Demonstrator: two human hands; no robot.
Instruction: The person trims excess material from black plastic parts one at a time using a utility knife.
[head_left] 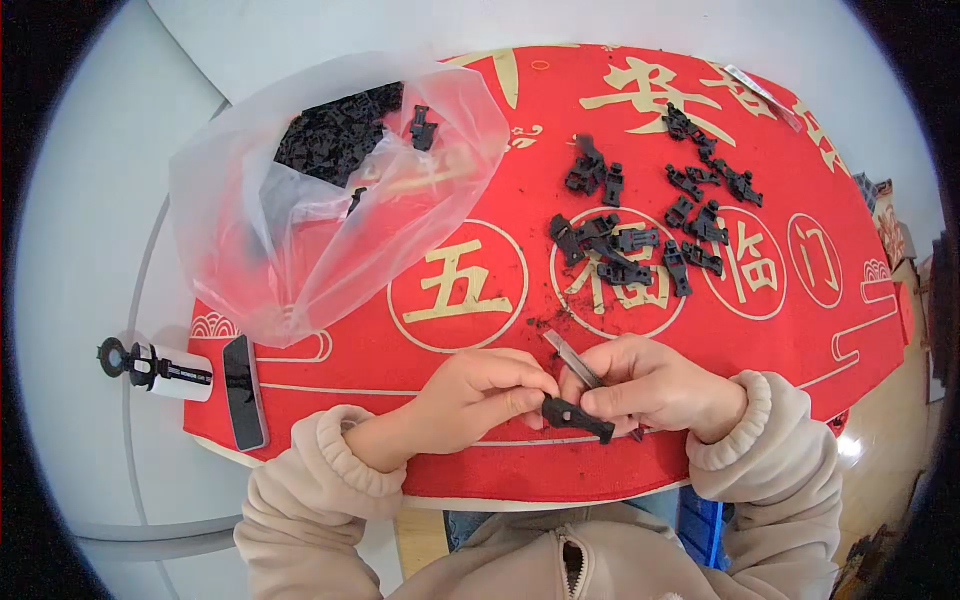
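Observation:
Near the front edge of the red mat, my left hand pinches one end of a black plastic part. My right hand is closed on a thin blade-like tool, its flat grey end pointing up and left. The right thumb lies close to the black part; whether it touches is unclear. Small dark scraps lie on the mat just beyond my hands. Farther back, several similar black parts are spread in loose groups.
A translucent plastic bag of black parts lies at the back left. On the left are a phone and a white bottle with a black top. A slim packet rests at the back right of the red mat.

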